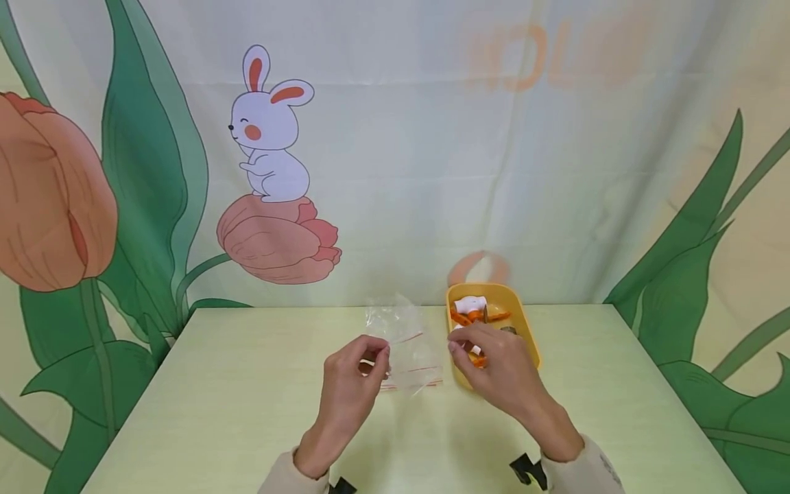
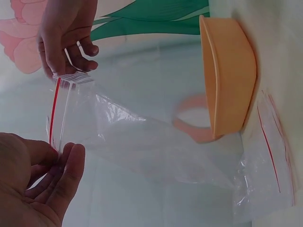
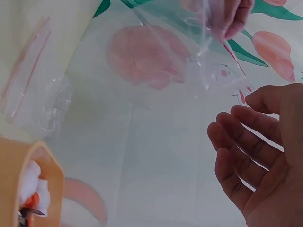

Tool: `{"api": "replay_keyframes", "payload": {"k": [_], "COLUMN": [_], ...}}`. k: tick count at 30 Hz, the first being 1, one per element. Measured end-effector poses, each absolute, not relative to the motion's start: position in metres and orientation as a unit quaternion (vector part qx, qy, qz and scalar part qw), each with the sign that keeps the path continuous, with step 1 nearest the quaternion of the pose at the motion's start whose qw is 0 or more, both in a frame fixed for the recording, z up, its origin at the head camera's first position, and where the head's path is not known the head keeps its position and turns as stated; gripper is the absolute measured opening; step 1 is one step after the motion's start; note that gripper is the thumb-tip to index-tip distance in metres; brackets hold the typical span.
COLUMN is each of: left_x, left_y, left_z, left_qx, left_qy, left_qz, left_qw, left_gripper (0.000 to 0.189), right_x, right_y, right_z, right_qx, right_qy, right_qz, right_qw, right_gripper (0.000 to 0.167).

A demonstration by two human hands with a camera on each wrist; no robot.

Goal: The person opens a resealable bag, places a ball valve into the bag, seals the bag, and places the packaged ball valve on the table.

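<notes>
Nearest me, two pale beige sleeves point(image 1: 589, 470) reach in over the table, each wrist with a black fitting point(image 1: 529, 471) on its inner side. The left hand point(image 1: 350, 391) pinches the mouth of a clear, thin plastic bag with a red line along its seal point(image 2: 113, 116), thumb against fingers; I take it that gripping there controls the edge while the limp body hangs below. The right hand point(image 1: 503, 363) is at the bag's other upper corner, fingers loosely bent; I can't tell whether it grips the film or merely sits beside it. The two-sided stance would suit keeping that mouth level. The lifted bag is above the pale yellow-green tabletop point(image 1: 247, 398), where more clear, red-lined plastic bagging point(image 2: 265, 165) lies, perhaps one bag, perhaps several. Just right of that sits a yellow-orange, round-cornered plastic tray point(image 1: 531, 339), partly covered by the right hand in the head view; its walls presumably keep the small white and orange pieces point(image 1: 471, 304) together and within easy reach. Farthest back hangs a pale fabric backdrop printed with tulips and a white rabbit point(image 1: 271, 123).
</notes>
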State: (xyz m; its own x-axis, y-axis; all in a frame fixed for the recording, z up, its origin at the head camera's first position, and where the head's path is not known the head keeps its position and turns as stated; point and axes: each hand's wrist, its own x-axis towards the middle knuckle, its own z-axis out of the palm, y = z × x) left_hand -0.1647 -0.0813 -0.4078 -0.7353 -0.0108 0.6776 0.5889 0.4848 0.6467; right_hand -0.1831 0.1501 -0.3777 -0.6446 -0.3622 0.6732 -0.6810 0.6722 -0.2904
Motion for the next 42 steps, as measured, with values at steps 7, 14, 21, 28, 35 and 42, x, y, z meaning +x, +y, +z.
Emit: {"api": "replay_keyframes", "payload": {"k": [7,14,21,28,35,42], "left_x": [-0.165,-0.166,-0.166,-0.167,-0.169,-0.169], "left_y": [-0.086,-0.089,-0.091,-0.093,-0.095,-0.095], "left_z": [-0.410,-0.410,-0.412,-0.413,-0.416,-0.418], "left_qx": [-0.172,-0.170,-0.164,-0.155,-0.155,-0.152], "left_qy": [-0.805,-0.809,-0.812,-0.814,-0.813,-0.814], "left_qz": [-0.468,-0.461,-0.461,-0.465,-0.463,-0.462], "left_qw": [0.322,0.322,0.318,0.312,0.317,0.318], "left_gripper": [0.010,0.011,0.009,0.009,0.009,0.008], "right_x": [-0.192,-0.210,-0.229,-0.246,-0.262,-0.276], "right_y": [0.164,0.182,0.188,0.188,0.187,0.189], "right_z": [-0.358,-0.355,-0.358,-0.366,-0.380,-0.401], "right_qx": [0.307,0.290,0.279,0.283,0.268,0.258], "right_qy": [-0.860,-0.901,-0.931,-0.946,-0.957,-0.963], "right_qz": [0.250,0.190,0.146,0.111,0.101,0.081], "right_qw": [0.323,0.262,0.183,0.115,0.050,-0.012], "right_gripper": [0.007,0.011,0.019,0.026,0.034,0.048]}}
